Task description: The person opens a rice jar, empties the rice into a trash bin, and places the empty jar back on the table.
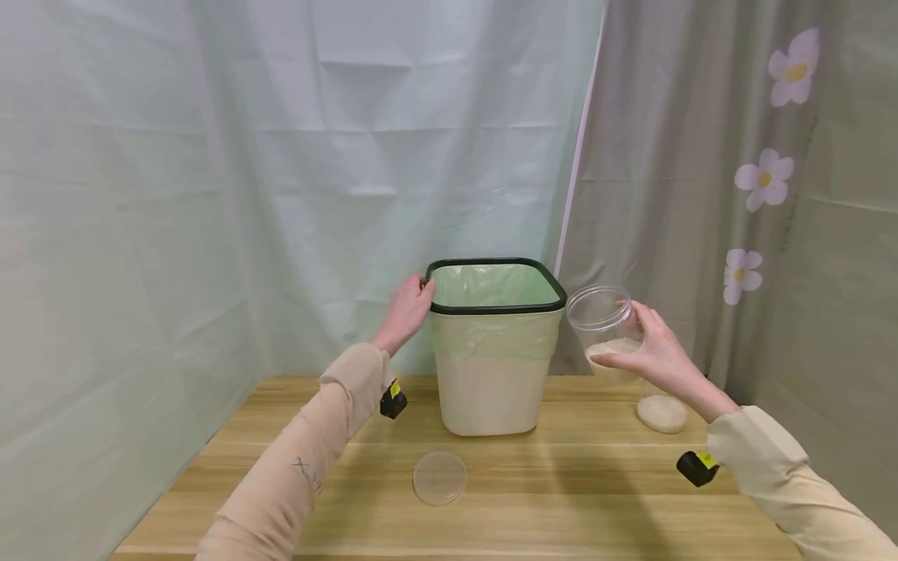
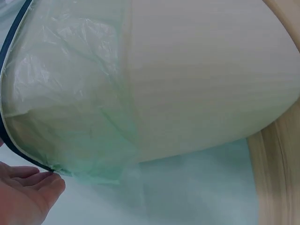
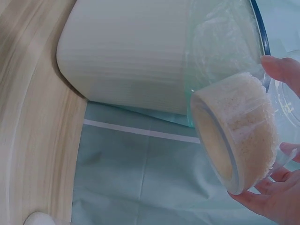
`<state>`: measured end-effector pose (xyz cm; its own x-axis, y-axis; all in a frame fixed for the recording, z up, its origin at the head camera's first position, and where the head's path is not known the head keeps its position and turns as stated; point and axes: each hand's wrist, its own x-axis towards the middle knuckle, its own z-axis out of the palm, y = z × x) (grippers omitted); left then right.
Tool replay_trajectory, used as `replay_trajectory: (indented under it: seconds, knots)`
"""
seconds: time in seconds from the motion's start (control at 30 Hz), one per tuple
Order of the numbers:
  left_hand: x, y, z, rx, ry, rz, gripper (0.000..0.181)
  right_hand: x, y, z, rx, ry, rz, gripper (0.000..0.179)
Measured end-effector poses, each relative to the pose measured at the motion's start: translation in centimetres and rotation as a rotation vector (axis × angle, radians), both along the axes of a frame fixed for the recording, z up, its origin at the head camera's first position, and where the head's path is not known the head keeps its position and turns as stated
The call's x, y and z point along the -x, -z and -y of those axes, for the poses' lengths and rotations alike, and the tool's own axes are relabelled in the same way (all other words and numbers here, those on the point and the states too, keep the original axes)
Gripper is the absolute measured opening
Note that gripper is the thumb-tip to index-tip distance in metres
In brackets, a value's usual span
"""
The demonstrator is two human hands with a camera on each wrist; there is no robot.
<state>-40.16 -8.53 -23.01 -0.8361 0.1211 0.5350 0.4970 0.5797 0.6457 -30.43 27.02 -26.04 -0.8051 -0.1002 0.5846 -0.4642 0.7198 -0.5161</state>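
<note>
A whitish trash bin [image 1: 491, 393] with a dark rim and a green plastic liner [image 1: 491, 335] stands upright on the table. My left hand [image 1: 409, 310] holds the left side of its rim, and in the left wrist view the fingers [image 2: 35, 187] lie at the rim. My right hand [image 1: 655, 354] grips a clear plastic jar [image 1: 599, 310] without a lid, just right of the rim. The jar leans toward the bin. Pale grainy contents [image 3: 251, 126] fill its lower part. The bin's inner bottom is hidden.
A round clear lid [image 1: 440, 478] lies on the wooden table [image 1: 505, 499] in front of the bin. Behind my right wrist stands another clear container with a pale bottom [image 1: 662, 413]. Curtains [image 1: 393, 156] hang behind and at both sides.
</note>
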Motion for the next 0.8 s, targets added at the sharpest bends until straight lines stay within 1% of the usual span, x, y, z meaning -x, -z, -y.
replay_trajectory:
  seconds: [0.07, 0.2, 0.3, 0.53, 0.63, 0.7, 0.8]
  knots:
    - [0.1, 0.0, -0.2, 0.008, -0.009, 0.021, 0.041, 0.1, 0.0, 0.1, 0.003, -0.001, 0.006, 0.087]
    - [0.1, 0.2, -0.1, 0.008, 0.004, 0.081, 0.048, 0.2, -0.3, 0.3, 0.005, 0.004, 0.004, 0.088]
    - [0.1, 0.4, 0.1, -0.008, 0.010, 0.102, 0.051, 0.3, -0.7, 0.5, 0.008, 0.007, -0.001, 0.088]
    - [0.4, 0.7, 0.1, -0.027, -0.018, 0.072, 0.049, 0.5, -1.4, 0.6, 0.011, -0.006, -0.002, 0.089]
    - [0.5, 0.9, -0.1, -0.033, -0.030, 0.052, 0.045, 0.7, -1.9, 0.6, 0.005, -0.007, -0.004, 0.088]
    - [0.6, 0.9, -0.2, -0.032, -0.037, 0.041, 0.044, 0.9, -2.3, 0.5, -0.004, -0.007, -0.012, 0.087]
    - [0.6, 1.0, -0.4, -0.033, -0.031, 0.040, 0.045, 1.4, -3.2, 0.4, -0.022, -0.004, -0.035, 0.085]
